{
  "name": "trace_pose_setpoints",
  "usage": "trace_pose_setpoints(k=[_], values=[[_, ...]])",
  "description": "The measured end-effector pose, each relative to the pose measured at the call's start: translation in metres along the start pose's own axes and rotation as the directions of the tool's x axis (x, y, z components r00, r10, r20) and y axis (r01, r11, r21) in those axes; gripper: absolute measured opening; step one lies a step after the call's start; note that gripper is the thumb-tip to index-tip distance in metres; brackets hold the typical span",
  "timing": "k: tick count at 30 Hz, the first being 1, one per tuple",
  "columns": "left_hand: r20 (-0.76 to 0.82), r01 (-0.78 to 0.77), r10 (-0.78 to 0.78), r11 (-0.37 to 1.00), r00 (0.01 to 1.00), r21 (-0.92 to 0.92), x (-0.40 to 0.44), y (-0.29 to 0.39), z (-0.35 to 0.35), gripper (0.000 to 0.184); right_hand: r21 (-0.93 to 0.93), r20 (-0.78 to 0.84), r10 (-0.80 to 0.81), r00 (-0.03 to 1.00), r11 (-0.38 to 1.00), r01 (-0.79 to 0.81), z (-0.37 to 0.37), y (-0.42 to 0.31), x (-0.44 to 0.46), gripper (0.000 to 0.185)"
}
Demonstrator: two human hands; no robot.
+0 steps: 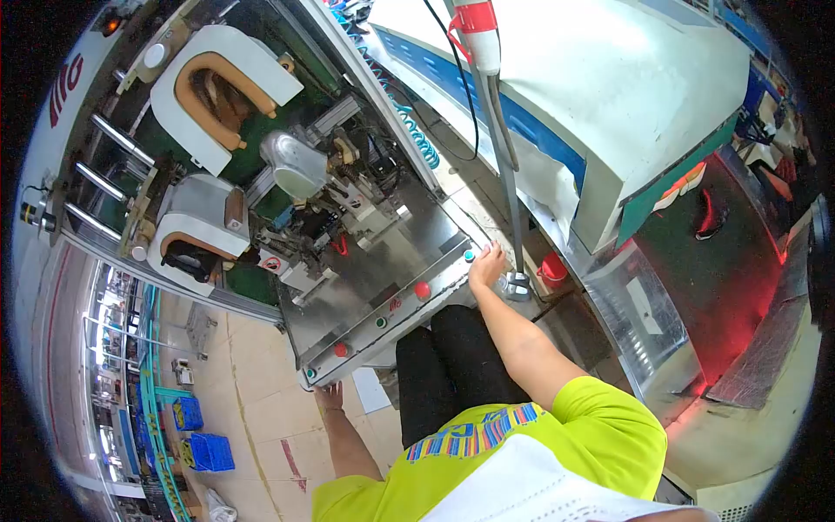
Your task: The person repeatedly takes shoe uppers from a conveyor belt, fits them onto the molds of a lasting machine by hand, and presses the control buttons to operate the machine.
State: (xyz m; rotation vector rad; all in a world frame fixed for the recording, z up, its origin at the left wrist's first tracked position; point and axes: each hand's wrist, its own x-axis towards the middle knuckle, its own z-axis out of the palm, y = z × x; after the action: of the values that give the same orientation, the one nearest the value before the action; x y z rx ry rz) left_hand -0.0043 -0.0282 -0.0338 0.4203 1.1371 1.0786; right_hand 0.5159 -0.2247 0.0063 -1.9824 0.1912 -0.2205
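My right hand (489, 265) rests at the right end of the machine's metal front panel (404, 300), beside a green button (470, 256). Its fingers are apart and it holds nothing. Down at the panel's left end, my left hand (330, 395) is close to another green button (310, 373). Its fingers look stretched out, partly hidden by the panel's edge. Red buttons (422, 290) sit between the two hands. Inside the machine, beyond the panel, stand a rounded silver mould (296, 165) and a lower clamp unit (196, 217) with a dark piece in its padded opening.
A white U-shaped pad holder (226, 87) is at the machine's upper left. To the right, a grey post (509, 191) rises beside a white-and-blue machine (609, 104). A dark shoe upper (711, 215) lies under red light. Blue crates (211, 451) stand on the floor at lower left.
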Motion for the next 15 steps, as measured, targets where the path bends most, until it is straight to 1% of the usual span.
trace_pose_setpoints(k=[1,4,7,8,11,12,15], values=[[-0.012,-0.012,0.012,0.999,1.000,0.041,-0.004,-0.001,0.003,0.061,0.006,0.008,0.012,1.000,1.000,-0.012,0.001,0.003,0.000,0.024],[-0.054,-0.032,0.033,0.999,0.998,0.021,-0.005,-0.004,0.007,0.066,0.008,-0.010,-0.060,0.998,0.998,0.060,0.006,0.011,0.002,0.025],[-0.062,-0.047,0.045,0.998,0.997,-0.032,-0.005,-0.005,0.006,0.063,-0.010,0.022,-0.044,0.999,0.999,0.044,0.005,0.012,0.002,0.026],[-0.041,-0.073,0.071,0.997,0.997,-0.039,-0.006,-0.007,0.004,0.065,-0.016,0.000,-0.055,0.998,0.998,0.055,0.005,0.012,0.001,0.027],[0.029,0.009,-0.006,0.994,1.000,-0.108,-0.010,-0.003,0.000,0.067,0.013,-0.022,-0.074,0.997,0.997,0.074,0.011,0.018,0.002,0.029],[0.021,0.002,0.000,0.993,1.000,-0.119,-0.011,-0.004,0.001,0.071,0.028,-0.014,-0.042,0.999,0.999,0.043,0.009,0.016,0.001,0.030],[-0.051,0.094,-0.105,0.978,0.993,-0.184,-0.026,0.000,0.013,0.063,0.017,0.007,-0.013,1.000,1.000,0.013,0.004,0.012,0.001,0.030]])
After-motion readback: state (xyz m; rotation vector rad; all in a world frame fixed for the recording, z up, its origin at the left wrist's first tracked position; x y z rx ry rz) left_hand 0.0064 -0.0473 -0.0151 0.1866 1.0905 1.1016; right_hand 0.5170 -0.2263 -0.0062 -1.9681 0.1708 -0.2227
